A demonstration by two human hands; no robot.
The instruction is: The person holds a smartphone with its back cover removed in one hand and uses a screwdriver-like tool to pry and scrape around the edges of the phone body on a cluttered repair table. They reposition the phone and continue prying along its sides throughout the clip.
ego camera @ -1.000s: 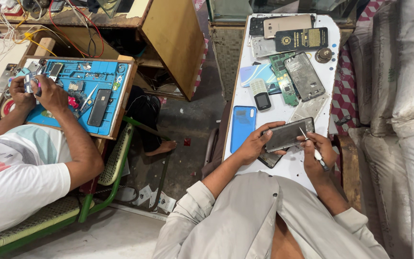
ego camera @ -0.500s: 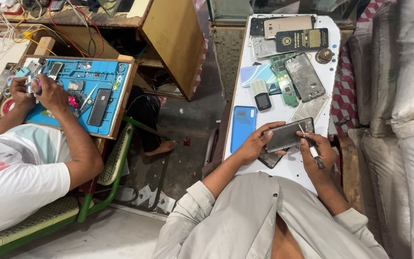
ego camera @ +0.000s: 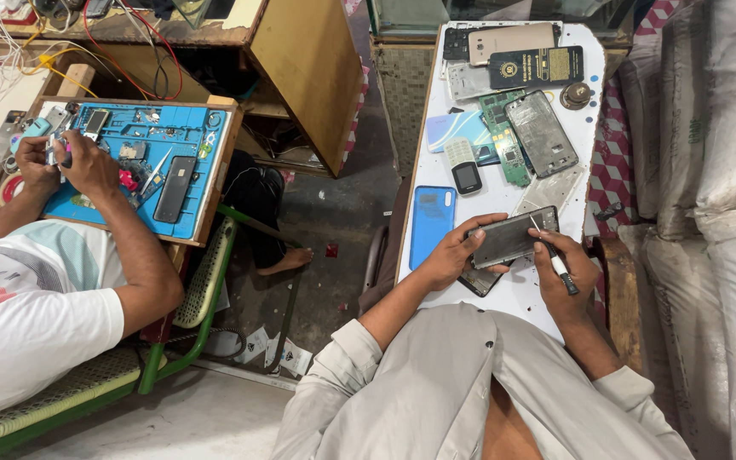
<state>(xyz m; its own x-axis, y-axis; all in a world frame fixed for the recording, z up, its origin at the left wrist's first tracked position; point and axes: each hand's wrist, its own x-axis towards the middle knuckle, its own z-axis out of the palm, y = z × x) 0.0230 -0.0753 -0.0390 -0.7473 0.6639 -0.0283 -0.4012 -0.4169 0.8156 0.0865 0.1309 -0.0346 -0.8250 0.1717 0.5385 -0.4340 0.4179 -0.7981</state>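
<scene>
While we are working: we are going slowly.
Left hand (ego camera: 451, 255): gripping the phone (ego camera: 511, 238) tight, keeping it steady.
Right hand (ego camera: 566, 269): pinching the screwdriver (ego camera: 555, 259), pressing its tip gently.

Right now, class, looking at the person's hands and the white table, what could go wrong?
1. The screwdriver in the right hand could slip and scratch the opened phone that the left hand steadies.
2. Loose parts crowd the white table; the blue back cover by its edge might get knocked off.
</scene>
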